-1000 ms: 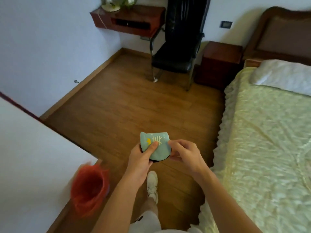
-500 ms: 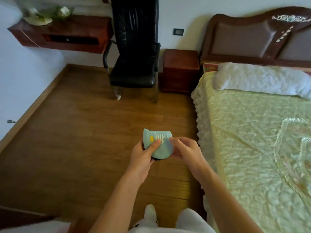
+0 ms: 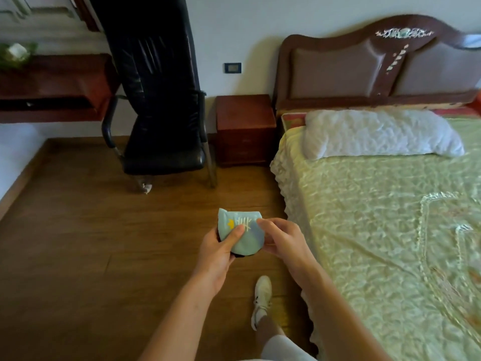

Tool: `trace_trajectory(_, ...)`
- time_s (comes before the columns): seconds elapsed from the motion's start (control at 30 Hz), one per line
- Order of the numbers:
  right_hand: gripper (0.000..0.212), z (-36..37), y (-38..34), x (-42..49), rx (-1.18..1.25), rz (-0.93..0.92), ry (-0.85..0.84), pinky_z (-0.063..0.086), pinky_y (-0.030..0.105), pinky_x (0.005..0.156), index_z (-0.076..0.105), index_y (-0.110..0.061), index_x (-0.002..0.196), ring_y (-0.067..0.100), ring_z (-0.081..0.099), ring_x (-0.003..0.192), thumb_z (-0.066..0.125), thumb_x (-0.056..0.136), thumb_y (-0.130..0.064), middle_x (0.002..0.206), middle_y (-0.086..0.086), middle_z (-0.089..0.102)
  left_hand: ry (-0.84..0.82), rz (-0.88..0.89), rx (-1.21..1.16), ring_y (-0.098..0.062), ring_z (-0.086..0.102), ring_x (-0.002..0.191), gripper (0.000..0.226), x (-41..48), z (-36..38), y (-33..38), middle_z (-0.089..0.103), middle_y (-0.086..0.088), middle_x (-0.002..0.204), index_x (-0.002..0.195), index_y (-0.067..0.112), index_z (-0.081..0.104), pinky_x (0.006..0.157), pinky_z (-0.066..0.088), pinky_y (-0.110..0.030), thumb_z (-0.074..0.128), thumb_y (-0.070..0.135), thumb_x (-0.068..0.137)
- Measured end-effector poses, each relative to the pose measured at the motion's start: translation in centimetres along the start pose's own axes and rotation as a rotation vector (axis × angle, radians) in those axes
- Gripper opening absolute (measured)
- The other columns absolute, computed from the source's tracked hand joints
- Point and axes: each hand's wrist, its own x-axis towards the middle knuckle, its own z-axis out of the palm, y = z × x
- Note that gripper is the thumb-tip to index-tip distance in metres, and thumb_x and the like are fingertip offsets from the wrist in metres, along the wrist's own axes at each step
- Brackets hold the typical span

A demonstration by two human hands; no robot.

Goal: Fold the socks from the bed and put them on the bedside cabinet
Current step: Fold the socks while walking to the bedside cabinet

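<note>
A folded light-blue sock bundle [image 3: 246,237] with a yellow and white pattern and a dark underside is held over the wooden floor. My left hand [image 3: 218,252] grips it from the left, thumb pressed on top. My right hand [image 3: 282,239] pinches its right edge. The dark red bedside cabinet [image 3: 244,126] stands at the far wall, between the chair and the headboard, with nothing on its top. The bed [image 3: 390,230] with a pale green cover lies to the right; no socks show on it.
A black office chair [image 3: 158,131] stands left of the cabinet. A wall-mounted wooden shelf [image 3: 54,87] is at far left. A white pillow [image 3: 377,134] lies at the bed's head. My white shoe [image 3: 261,298] is on the floor beside the bed's frilled edge.
The view has swung to the right and drawn closer to the cabinet and bed. The orange bin at lower left has left the view. Both hands still hold the sock bundle.
</note>
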Motion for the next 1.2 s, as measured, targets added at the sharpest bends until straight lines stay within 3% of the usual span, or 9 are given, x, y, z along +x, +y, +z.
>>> trace_trajectory(0.1, 0.032, -2.8, -3.4, 6.7, -0.010, -0.011, 0.007, 0.065, 0.032, 0.072, 0.075, -0.010, 0.101, 0.017, 0.077, 0.089, 0.069, 0.090, -0.040, 0.099, 0.010, 0.079, 0.003, 0.014, -0.016, -0.018, 0.072, 0.098, 0.024, 6.0, 3.9, 3.1, 0.074, -0.005, 0.108, 0.108, 0.023, 0.064, 0.075, 0.059, -0.031, 0.072, 0.022, 0.084)
trace_trajectory(0.27, 0.045, -6.9, -8.9, 16.4, -0.030, -0.037, -0.010, 0.063, 0.049, 0.085, 0.077, -0.009, 0.098, 0.022, 0.077, 0.093, 0.070, 0.079, -0.048, 0.100, 0.013, 0.079, 0.025, 0.056, -0.027, -0.024, 0.066, 0.110, 0.053, 14.4, 10.2, 8.6, 0.069, -0.009, 0.117, 0.125, 0.016, 0.058, 0.093, 0.057, -0.043, 0.073, 0.029, 0.076)
trace_trajectory(0.37, 0.044, -8.3, -10.8, 20.6, -0.010, -0.024, -0.027, 0.063, 0.051, 0.087, 0.077, -0.008, 0.098, 0.023, 0.077, 0.094, 0.070, 0.079, -0.048, 0.101, 0.014, 0.079, 0.042, 0.058, -0.021, -0.023, 0.066, 0.109, 0.046, 18.2, 12.3, 10.8, 0.070, -0.007, 0.117, 0.125, 0.017, 0.058, 0.094, 0.056, -0.044, 0.072, 0.026, 0.082)
trace_trajectory(0.67, 0.045, -9.2, -14.4, 31.3, 0.023, -0.015, -0.053, 0.064, 0.042, 0.082, 0.077, -0.011, 0.099, 0.022, 0.078, 0.091, 0.067, 0.078, -0.050, 0.096, 0.013, 0.080, 0.089, 0.024, -0.006, -0.022, 0.069, 0.104, 0.025, 28.3, 13.9, 15.4, 0.073, -0.007, 0.111, 0.107, 0.024, 0.064, 0.090, 0.058, -0.042, 0.073, 0.021, 0.084)
trace_trajectory(0.8, 0.040, -9.1, -15.2, 36.9, 0.035, 0.009, -0.001, 0.065, 0.034, 0.075, 0.079, -0.015, 0.092, 0.021, 0.078, 0.087, 0.069, 0.076, -0.050, 0.089, 0.010, 0.081, 0.061, 0.002, -0.015, -0.023, 0.070, 0.103, 0.025, 34.3, 14.4, 17.3, 0.074, -0.008, 0.111, 0.108, 0.022, 0.066, 0.089, 0.058, -0.041, 0.073, 0.020, 0.084)
trace_trajectory(1.0, 0.032, -7.7, -18.6, 47.7, 0.037, 0.062, 0.041, 0.064, 0.042, 0.082, 0.078, -0.015, 0.090, 0.027, 0.078, 0.092, 0.071, 0.082, -0.045, 0.094, 0.016, 0.080, 0.014, -0.001, -0.008, -0.022, 0.071, 0.104, 0.033, 45.1, 14.0, 22.4, 0.074, -0.009, 0.112, 0.115, 0.017, 0.066, 0.090, 0.058, -0.042, 0.074, 0.022, 0.083)
trace_trajectory(1.2, 0.028, -4.3, -25.5, 58.7, -0.027, 0.044, 0.070, 0.060, 0.028, 0.069, 0.078, -0.016, 0.090, 0.026, 0.077, 0.091, 0.070, 0.086, -0.042, 0.093, 0.014, 0.079, -0.037, 0.012, -0.034, -0.019, 0.073, 0.100, 0.039, 55.7, 12.4, 30.2, 0.079, -0.001, 0.101, 0.106, 0.024, 0.069, 0.090, 0.058, -0.042, 0.078, 0.031, 0.069)
